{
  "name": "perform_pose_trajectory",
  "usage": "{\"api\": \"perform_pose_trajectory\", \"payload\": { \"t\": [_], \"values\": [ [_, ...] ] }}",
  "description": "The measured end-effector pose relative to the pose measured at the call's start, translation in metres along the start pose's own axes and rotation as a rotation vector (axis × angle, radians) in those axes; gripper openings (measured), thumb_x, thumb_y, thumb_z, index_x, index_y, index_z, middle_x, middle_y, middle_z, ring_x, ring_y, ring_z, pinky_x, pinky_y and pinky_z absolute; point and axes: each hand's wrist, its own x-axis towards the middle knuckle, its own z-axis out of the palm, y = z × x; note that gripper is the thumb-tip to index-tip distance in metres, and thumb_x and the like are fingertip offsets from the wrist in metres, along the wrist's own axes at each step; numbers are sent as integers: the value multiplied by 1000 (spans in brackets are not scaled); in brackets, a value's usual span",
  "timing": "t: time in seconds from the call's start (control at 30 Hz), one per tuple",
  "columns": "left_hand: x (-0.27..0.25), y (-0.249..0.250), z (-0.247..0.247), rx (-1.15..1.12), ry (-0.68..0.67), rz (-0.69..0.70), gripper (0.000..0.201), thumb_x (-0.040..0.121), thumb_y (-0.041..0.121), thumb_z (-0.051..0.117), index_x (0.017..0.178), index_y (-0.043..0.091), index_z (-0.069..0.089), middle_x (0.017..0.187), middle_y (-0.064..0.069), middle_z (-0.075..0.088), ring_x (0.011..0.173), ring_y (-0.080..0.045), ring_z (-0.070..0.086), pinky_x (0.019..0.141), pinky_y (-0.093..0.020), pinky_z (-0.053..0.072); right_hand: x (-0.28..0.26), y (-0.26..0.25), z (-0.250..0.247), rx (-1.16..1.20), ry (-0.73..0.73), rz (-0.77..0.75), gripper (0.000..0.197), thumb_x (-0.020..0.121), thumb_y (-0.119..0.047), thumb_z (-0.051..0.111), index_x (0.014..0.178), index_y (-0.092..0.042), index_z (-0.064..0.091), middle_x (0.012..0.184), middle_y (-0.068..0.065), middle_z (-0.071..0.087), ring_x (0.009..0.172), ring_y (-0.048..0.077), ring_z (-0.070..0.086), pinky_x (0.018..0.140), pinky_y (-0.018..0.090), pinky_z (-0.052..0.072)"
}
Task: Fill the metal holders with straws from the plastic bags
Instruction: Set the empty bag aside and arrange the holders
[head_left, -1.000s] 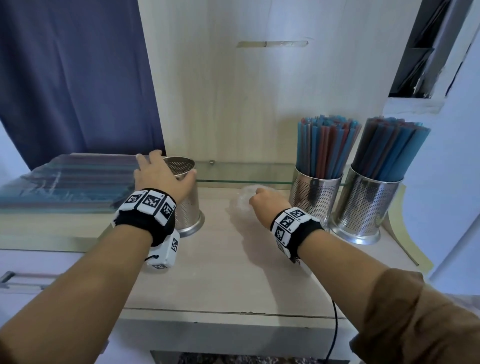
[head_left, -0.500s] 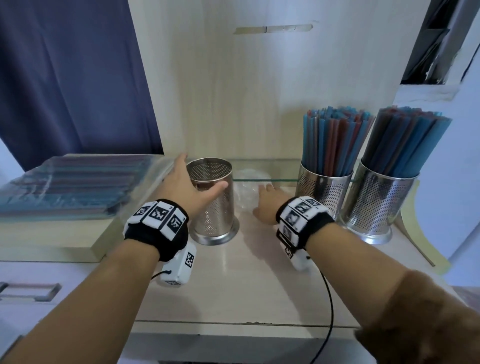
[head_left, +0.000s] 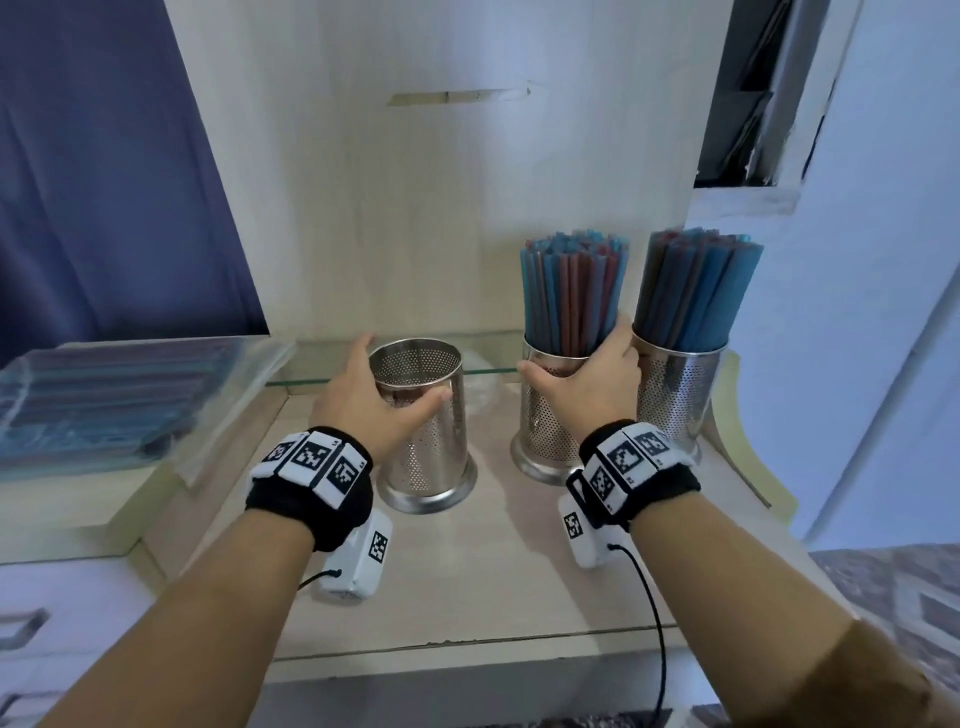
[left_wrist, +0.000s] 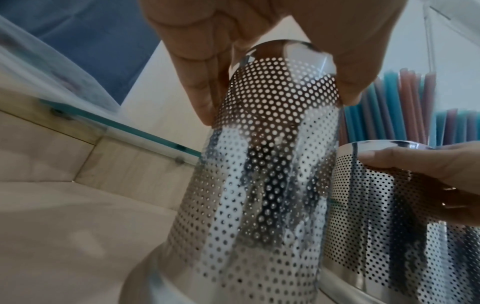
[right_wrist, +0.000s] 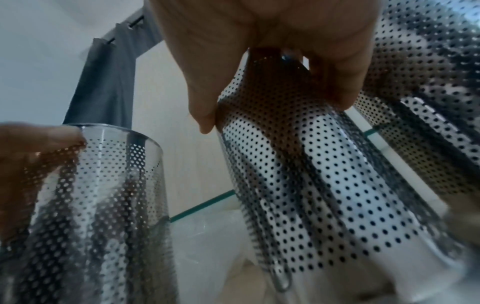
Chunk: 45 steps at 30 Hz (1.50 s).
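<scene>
An empty perforated metal holder stands upright on the wooden counter. My left hand grips it near the rim, fingers on its left side and thumb on its right. My right hand grips the middle holder, which is packed with blue and red straws. A third holder full of straws stands at the right. Bags of straws lie flat on the raised ledge at the left.
A crumpled clear plastic bag lies behind the holders, under a glass shelf edge. A wooden panel rises at the back, a blue curtain hangs at the left. A drawer handle shows at the lower left.
My left hand slid the empty holder rightward toward the middle of the counter. My right hand left the crumpled bag and took hold of the middle straw-filled holder.
</scene>
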Motion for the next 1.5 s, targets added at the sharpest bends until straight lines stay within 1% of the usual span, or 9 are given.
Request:
{"api": "perform_pose_trajectory", "payload": {
  "t": [0.3,0.57,0.73,0.93,1.03,1.13,1.23,1.33,1.5],
  "values": [
    [-1,13,14,-87,-63,30,117,50,81,70,144,22,34,134,2,58,117,-19,59,101,-42,47,-21,25,-62,112,-143,-35,90,54,-38,96,127,-19,46,115,-9,60,106,7,56,81,6,40],
    [0,44,39,-136,-156,44,127,40,88,65,143,20,36,131,3,60,115,-17,60,100,-43,49,-51,69,-145,214,-85,-17,81,56,-22,95,117,-28,42,107,-19,59,90,-21,55,67,1,42],
    [4,66,62,-248,-202,37,105,62,59,82,144,16,35,133,-1,59,116,-18,58,103,-39,46,-43,91,-166,217,-55,-18,86,62,-21,93,125,-32,36,111,-24,55,93,-24,52,74,2,42],
    [7,96,84,-326,-253,48,91,72,43,82,145,13,35,131,0,57,111,-15,56,98,-32,44,-27,111,-174,226,-145,-28,105,60,-34,93,144,-28,30,130,-11,57,119,8,58,106,41,47],
    [8,104,92,-343,-243,46,85,74,40,81,142,13,37,126,2,58,111,-15,57,95,-30,44,-28,112,-175,187,-193,-32,121,58,-47,91,153,-30,19,147,-8,46,134,12,46,115,43,37],
    [5,110,95,-303,-246,70,81,79,35,79,143,12,35,122,4,54,106,-11,53,90,-24,40,-45,97,-178,-35,82,-159,118,66,-55,82,155,-14,17,154,10,34,141,22,30,117,34,18],
    [1,109,89,-205,-258,125,95,74,41,81,147,10,28,135,4,50,123,-17,50,96,-26,37,-75,61,-173,-82,332,-501,77,76,-44,71,137,-5,46,131,10,53,122,23,45,106,33,28],
    [1,95,69,-98,-158,152,108,69,57,76,151,11,23,155,-7,33,141,-23,33,113,-35,28,-87,39,-150,15,51,-721,42,81,-32,65,116,-8,63,114,1,61,109,16,53,96,35,41],
    [-2,53,7,11,88,140,80,84,53,65,144,9,36,146,-12,39,134,-27,38,113,-40,30,-73,16,-95,-119,-391,-609,38,86,-39,61,120,-20,61,121,-5,56,115,14,46,100,34,40]
  ]
}}
